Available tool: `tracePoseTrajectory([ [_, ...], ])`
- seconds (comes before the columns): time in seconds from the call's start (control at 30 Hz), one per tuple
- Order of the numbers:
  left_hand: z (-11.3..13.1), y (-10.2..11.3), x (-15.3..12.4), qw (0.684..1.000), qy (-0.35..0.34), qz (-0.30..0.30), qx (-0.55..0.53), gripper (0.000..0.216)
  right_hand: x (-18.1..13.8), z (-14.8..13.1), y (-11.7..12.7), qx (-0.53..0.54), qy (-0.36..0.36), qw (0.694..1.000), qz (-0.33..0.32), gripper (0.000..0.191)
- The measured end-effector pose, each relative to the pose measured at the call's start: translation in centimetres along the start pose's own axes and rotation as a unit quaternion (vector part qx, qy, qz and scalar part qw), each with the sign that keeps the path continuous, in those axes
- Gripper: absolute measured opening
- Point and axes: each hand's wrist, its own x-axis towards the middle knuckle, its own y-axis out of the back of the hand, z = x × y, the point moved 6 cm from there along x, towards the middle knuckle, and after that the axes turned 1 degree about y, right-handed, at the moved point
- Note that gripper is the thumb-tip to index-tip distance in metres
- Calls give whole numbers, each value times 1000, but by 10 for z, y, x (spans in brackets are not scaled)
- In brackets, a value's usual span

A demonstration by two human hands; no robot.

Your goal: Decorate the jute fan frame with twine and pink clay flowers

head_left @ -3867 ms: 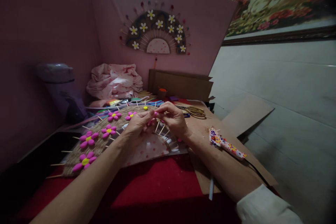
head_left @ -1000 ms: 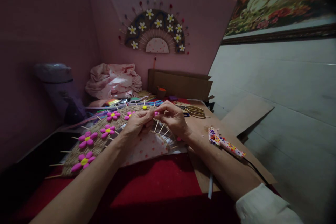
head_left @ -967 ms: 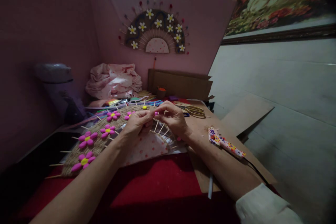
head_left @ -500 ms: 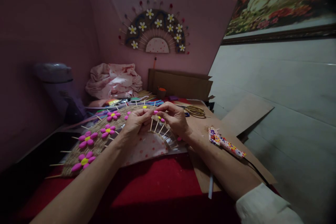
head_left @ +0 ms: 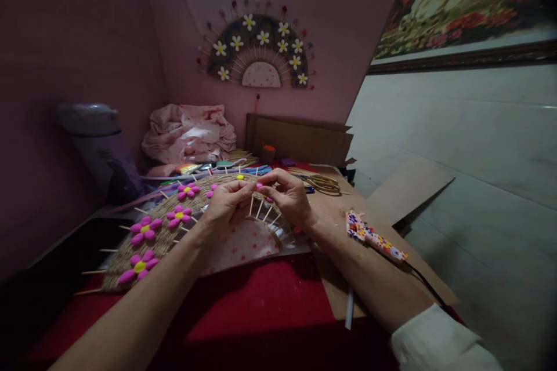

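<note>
My left hand (head_left: 228, 200) and my right hand (head_left: 287, 194) meet above a fan-shaped craft piece (head_left: 167, 208) wound with twine. Both are closed in a pinch, fingertips together on a small bit of pink clay (head_left: 259, 185), mostly hidden by the fingers. Pink clay flowers with yellow centres, such as one flower (head_left: 145, 230), sit on the fan's left part. Wooden sticks (head_left: 260, 208) radiate through the fan, and a dotted fabric half-circle (head_left: 246, 246) fills its inner part. My hands cover the middle of the fan.
A glue gun (head_left: 374, 236) in flowered cover lies on cardboard (head_left: 335, 206) at right, near gold-handled scissors (head_left: 324, 183). A purple bottle (head_left: 98, 151) and bunched pink cloth (head_left: 191, 133) stand behind left. A finished-looking fan (head_left: 261, 40) hangs on the pink panel. Red cloth (head_left: 261, 307) covers the front.
The hands stay in nearly the same place. The right fingers have shifted slightly, and less of the pink clay shows between the fingertips.
</note>
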Motion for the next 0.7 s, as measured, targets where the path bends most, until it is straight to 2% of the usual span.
tracePoseTrajectory([
  [0.43, 0, -1, -1, 1000, 2, -6, 20, 43, 0, -6, 1, -11, 59, 998, 5, 5],
  [0.7, 2, 0, -2, 1000, 5, 4, 11, 30, 0, -6, 0, -21, 40, 999, -7, 5],
])
